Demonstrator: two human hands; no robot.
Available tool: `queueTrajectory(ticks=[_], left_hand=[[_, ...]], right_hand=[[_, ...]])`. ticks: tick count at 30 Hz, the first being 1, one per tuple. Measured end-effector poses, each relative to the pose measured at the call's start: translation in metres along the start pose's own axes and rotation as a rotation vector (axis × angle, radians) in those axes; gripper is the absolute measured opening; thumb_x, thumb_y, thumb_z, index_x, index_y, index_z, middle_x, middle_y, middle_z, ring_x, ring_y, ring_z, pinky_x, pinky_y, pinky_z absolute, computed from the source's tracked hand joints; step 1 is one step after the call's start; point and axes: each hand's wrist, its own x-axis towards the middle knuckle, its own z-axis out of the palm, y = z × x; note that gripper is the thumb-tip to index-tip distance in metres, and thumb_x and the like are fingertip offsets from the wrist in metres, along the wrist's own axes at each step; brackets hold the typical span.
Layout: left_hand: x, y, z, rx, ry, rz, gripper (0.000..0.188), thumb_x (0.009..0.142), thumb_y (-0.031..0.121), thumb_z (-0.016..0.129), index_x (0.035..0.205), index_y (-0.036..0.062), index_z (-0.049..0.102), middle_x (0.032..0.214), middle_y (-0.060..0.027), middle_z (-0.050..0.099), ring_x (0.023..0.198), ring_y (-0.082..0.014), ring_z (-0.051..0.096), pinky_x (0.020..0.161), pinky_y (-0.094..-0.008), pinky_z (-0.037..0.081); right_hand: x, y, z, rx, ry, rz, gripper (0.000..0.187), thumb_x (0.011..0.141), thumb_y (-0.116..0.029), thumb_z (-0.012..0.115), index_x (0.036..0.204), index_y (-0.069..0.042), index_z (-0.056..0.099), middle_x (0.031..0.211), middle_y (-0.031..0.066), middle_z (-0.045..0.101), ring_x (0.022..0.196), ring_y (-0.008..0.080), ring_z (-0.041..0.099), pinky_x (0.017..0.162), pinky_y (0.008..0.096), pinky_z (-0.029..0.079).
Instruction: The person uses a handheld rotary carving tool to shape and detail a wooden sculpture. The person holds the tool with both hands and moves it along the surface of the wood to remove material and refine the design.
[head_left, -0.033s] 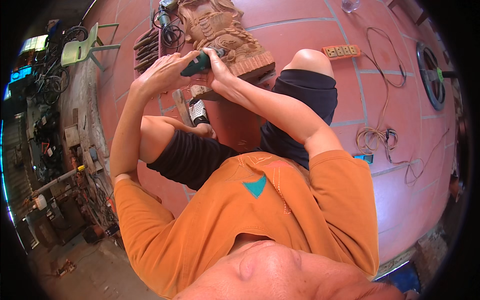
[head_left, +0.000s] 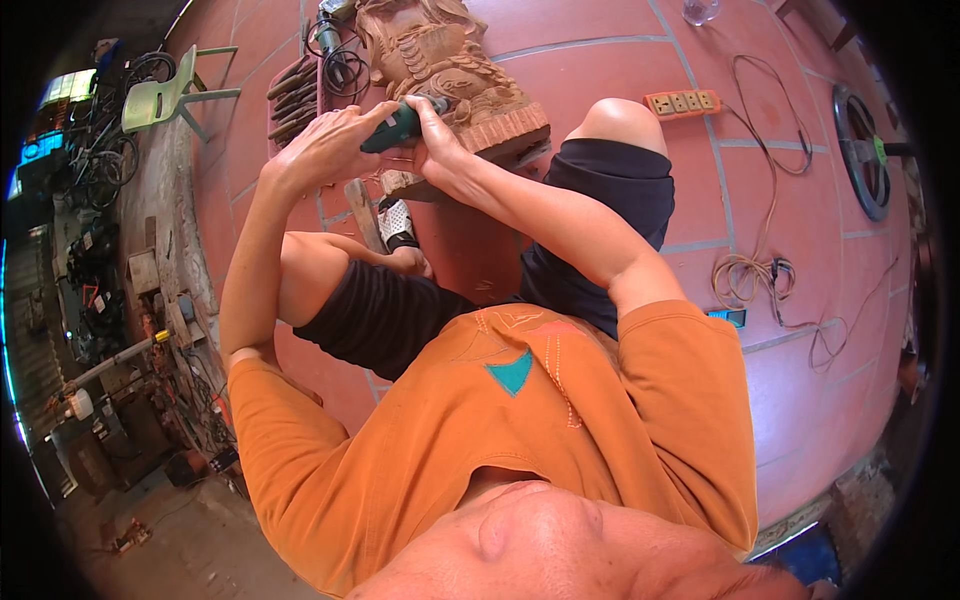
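Note:
A handheld grinder (head_left: 397,128) with a green body and grey head is held between both my hands over the near part of a carved wooden figure (head_left: 470,82). My left hand (head_left: 335,138) is closed around the rear of the tool. Closer to its head, my right hand (head_left: 437,140) wraps it with the fingers mostly hidden. The grey head lies against or just above the carved surface; I cannot tell whether it touches. Relief carving covers the brown wood, and its ridged base faces me. A wooden block (head_left: 405,186) lies under the base.
Left of the carving, a pink tray (head_left: 320,98) holds several chisels, beside another corded power tool (head_left: 328,38). An orange power strip (head_left: 682,103) and a coiled cable (head_left: 745,280) lie on the red tiles at right. A green chair (head_left: 172,100) stands at far left.

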Motion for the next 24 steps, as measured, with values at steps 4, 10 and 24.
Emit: queueTrajectory(ticks=[4,10,24], left_hand=[[-0.001,-0.004,0.001,0.012,0.009,-0.029,0.068,0.074,0.018,0.065,0.136,0.0171,0.036,0.094,-0.0225,0.057,0.089,-0.0387,0.058,0.080,-0.0446,0.044],[-0.001,-0.007,0.002,-0.014,-0.006,-0.033,0.068,0.074,0.017,0.065,0.135,0.0166,0.036,0.094,-0.0225,0.057,0.088,-0.0385,0.058,0.079,-0.0453,0.044],[0.003,-0.017,0.011,-0.022,0.022,0.049,0.067,0.076,0.015,0.064,0.135,0.0158,0.034,0.093,-0.0234,0.057,0.086,-0.0400,0.058,0.077,-0.0455,0.044]], right_hand=[[0.005,-0.002,0.001,-0.010,-0.038,0.002,0.051,0.088,-0.057,0.043,0.103,-0.010,0.055,0.086,0.0111,0.063,0.071,0.0283,0.067,0.062,0.0428,0.058],[0.013,0.001,-0.001,-0.026,-0.030,-0.001,0.050,0.089,-0.057,0.042,0.101,-0.010,0.054,0.085,0.0112,0.063,0.067,0.0263,0.067,0.062,0.0427,0.058],[0.014,0.004,-0.005,-0.026,-0.014,0.023,0.050,0.089,-0.056,0.042,0.104,-0.010,0.053,0.093,0.0111,0.062,0.078,0.0282,0.066,0.071,0.0451,0.057]])
